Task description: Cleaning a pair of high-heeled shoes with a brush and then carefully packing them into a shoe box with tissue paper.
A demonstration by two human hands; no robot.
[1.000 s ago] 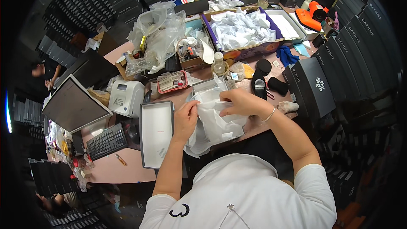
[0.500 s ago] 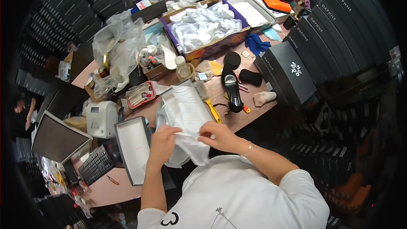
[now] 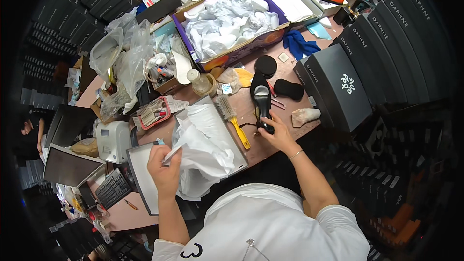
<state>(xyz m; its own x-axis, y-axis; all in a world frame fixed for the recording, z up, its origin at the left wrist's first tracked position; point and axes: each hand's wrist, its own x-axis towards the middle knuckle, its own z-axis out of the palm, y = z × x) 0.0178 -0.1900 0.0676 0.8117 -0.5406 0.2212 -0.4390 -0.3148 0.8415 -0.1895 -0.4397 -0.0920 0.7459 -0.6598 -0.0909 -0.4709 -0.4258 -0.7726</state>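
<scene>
In my left hand [image 3: 164, 166] the fingers pinch the edge of white tissue paper [image 3: 203, 147], which lies loosely over an open grey shoebox [image 3: 238, 152]. My right hand [image 3: 279, 135] has its thumb and fingers closed around the near end of a black shoe [image 3: 262, 99] with a silvery-white insole patch. That shoe rests on the pink table, right of a yellow-handled brush [image 3: 239, 133]. The box lid [image 3: 137, 157], white inside, lies left of the box, partly behind my left hand. Whatever the paper covers in the box is hidden.
A purple-edged carton [image 3: 232, 53] full of white wrapped pieces stands at the back. Stacked dark shoeboxes [image 3: 333, 87] border the right side. A black brush-like pad [image 3: 289, 89] and a whitish lump [image 3: 305, 117] flank the shoe. A label printer [image 3: 113, 140] and keyboard [image 3: 113, 188] sit left.
My right hand has let go of the paper and moved right onto the black shoe. My left hand has moved left, drawing the paper's edge outward. The view has shifted slightly.
</scene>
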